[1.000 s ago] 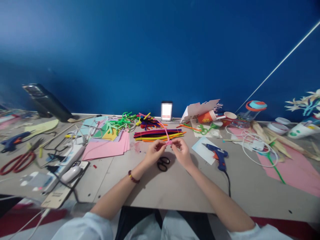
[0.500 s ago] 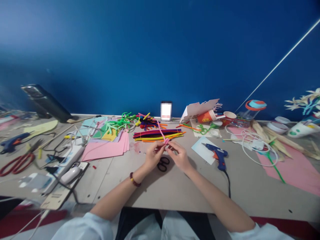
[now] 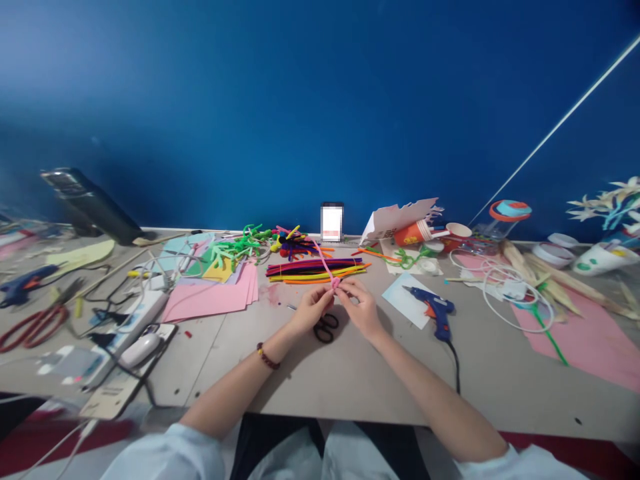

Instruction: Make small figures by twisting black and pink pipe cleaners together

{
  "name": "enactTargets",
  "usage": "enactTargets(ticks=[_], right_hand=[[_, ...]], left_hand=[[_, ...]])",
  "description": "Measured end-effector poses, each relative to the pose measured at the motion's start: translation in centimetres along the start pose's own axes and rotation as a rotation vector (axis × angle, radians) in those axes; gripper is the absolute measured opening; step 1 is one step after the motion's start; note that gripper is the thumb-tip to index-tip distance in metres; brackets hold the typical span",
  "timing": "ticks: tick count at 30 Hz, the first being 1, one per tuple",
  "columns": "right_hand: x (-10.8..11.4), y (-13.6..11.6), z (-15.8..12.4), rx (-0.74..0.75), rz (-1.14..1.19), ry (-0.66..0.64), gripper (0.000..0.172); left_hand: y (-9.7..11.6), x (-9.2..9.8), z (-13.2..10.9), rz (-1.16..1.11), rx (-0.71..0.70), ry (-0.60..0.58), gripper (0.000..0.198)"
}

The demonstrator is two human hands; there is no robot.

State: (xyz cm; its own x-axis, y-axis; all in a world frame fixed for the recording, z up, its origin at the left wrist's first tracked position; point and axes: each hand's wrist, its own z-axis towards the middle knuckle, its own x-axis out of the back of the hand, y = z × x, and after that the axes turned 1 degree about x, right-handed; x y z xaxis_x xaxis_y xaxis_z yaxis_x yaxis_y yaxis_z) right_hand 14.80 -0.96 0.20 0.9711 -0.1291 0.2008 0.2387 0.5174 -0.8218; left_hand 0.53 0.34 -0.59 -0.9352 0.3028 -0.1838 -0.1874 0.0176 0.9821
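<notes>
Pink pipe cleaner (image 3: 324, 262): pinched at near end by closed fingertips of left hand (image 3: 311, 308) and right hand (image 3: 363, 308), above black scissors (image 3: 326, 327); long axis slanting away, free end pointing far-left.

Left hand (image 3: 311, 309) and right hand (image 3: 363, 308) brought together on the pink pipe cleaner (image 3: 327, 267).
One second ago the fingertips held the pipe cleaner with a gap between them, beyond the black scissors (image 3: 326, 327). Now the fingertips meet directly beyond the scissors, pinching a small pink knot. The free end slants more steeply away from the scissors.
</notes>
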Motion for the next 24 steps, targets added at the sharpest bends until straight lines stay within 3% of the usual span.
enactTargets(ticks=[7, 13, 18, 24], right_hand=[[-0.5, 0.2, -0.7, 0.067, -0.035, -0.131, 0.036], [-0.6, -0.1, -0.6, 0.063, 0.004, -0.102, 0.029], [-0.7, 0.3, -0.9, 0.074, -0.065, -0.115, 0.035], [-0.5, 0.0, -0.8, 0.043, 0.017, -0.243, 0.048]], left_hand=[[0.5, 0.4, 0.1, 0.042, -0.009, 0.070, 0.039], [1.5, 0.2, -0.1, 0.018, -0.033, 0.079, 0.037], [0.9, 0.3, 0.1, 0.094, -0.156, 0.124, 0.036], [0.9, 0.8, -0.1, 0.324, -0.281, 0.169, 0.030]])
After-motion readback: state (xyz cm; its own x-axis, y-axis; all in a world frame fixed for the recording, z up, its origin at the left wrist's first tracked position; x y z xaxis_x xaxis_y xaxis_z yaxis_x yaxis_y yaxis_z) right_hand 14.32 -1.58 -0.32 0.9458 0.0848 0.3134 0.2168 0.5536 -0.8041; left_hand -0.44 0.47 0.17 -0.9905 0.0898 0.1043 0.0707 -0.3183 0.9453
